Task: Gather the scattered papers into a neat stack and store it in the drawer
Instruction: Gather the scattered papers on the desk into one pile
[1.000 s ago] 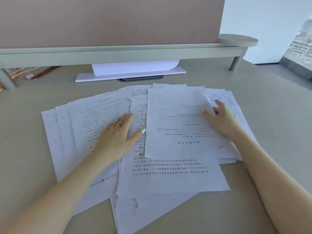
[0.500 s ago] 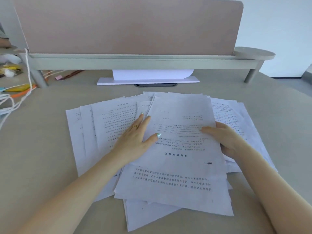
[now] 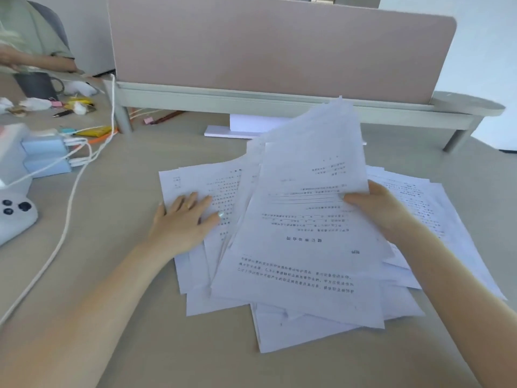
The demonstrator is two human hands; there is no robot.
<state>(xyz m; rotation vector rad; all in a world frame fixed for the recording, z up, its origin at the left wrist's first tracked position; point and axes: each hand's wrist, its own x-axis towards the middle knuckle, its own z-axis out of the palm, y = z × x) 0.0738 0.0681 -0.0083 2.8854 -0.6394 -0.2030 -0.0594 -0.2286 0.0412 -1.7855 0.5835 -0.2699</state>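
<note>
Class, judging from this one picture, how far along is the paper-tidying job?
Done: nothing finished; the papers lie fanned across the desk. In hand: the right hand lifts several sheets; the left hand presses others flat. Left: squaring the stack, storing it; no drawer shows.

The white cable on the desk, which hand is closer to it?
Left. The left hand lies flat on the papers, a short way right of the white cable. The right hand grips lifted sheets on the pile's far side.
</note>
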